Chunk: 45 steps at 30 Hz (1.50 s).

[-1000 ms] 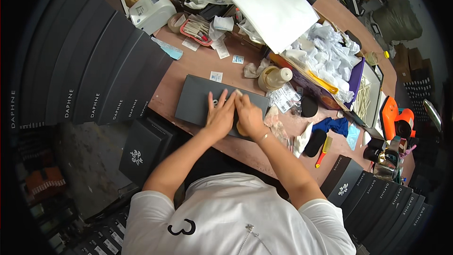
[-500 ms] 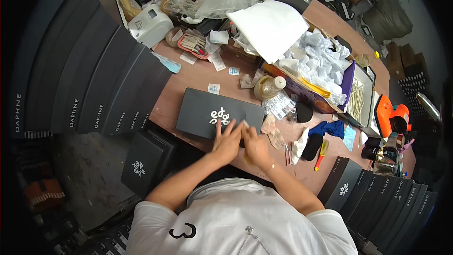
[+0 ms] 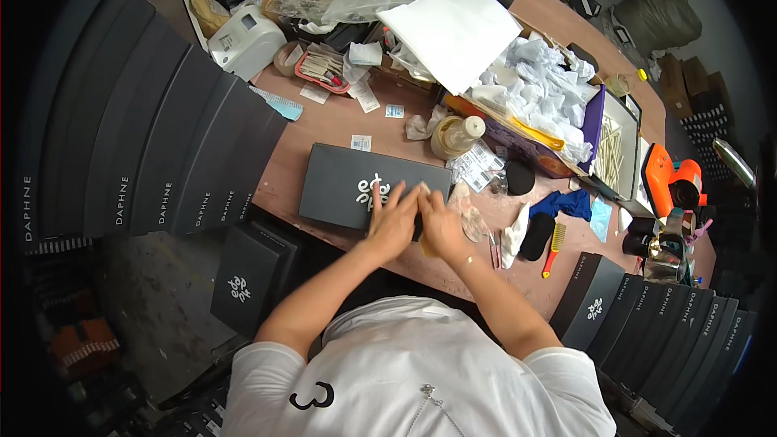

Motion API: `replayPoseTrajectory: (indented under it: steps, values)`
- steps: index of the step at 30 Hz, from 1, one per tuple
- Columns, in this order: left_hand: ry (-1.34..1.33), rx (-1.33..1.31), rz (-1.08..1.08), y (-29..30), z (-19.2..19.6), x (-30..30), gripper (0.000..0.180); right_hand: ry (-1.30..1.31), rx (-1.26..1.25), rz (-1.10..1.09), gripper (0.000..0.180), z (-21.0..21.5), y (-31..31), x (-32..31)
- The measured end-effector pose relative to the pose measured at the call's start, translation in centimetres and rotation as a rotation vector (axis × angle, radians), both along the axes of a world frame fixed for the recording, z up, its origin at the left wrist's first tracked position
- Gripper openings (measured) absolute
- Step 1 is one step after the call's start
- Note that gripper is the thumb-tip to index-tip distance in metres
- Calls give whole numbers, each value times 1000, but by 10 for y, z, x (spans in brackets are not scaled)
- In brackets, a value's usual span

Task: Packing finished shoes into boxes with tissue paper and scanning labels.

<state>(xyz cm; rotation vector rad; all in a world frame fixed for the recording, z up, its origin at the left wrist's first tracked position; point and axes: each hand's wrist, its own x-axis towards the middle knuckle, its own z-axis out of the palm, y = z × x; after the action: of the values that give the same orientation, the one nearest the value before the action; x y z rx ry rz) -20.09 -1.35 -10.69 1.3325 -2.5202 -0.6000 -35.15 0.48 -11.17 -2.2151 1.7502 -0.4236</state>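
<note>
Both hands [image 3: 417,222] slid to the black box [image 3: 348,186]'s right end, seemingly flat, bottle [image 3: 455,136] behind.

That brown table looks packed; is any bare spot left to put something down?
Yes: bare table between the dark box, blue comb and paper slips. A strip below both hands. Crowded around the crumpled paper.
</note>
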Motion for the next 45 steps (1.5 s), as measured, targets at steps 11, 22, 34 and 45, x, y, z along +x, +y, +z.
replayPoseTrajectory:
  steps: [11, 22, 34, 45]
  values:
    - [9, -37, 5, -14, 0, -4, 50, -34, -38, 10, 48, -1, -11, -6]
    - [-38, 5, 62, -8, 9, 15, 54, -23, -6, 47, 48, -3, -17, 15]
    - [9, -44, 128, -28, 11, 18, 57, -22, -97, 68, 42, -6, -47, 26]
    - [-27, 30, 109, -4, 9, 17, 59, -57, -10, 29, 50, -6, -17, 22]
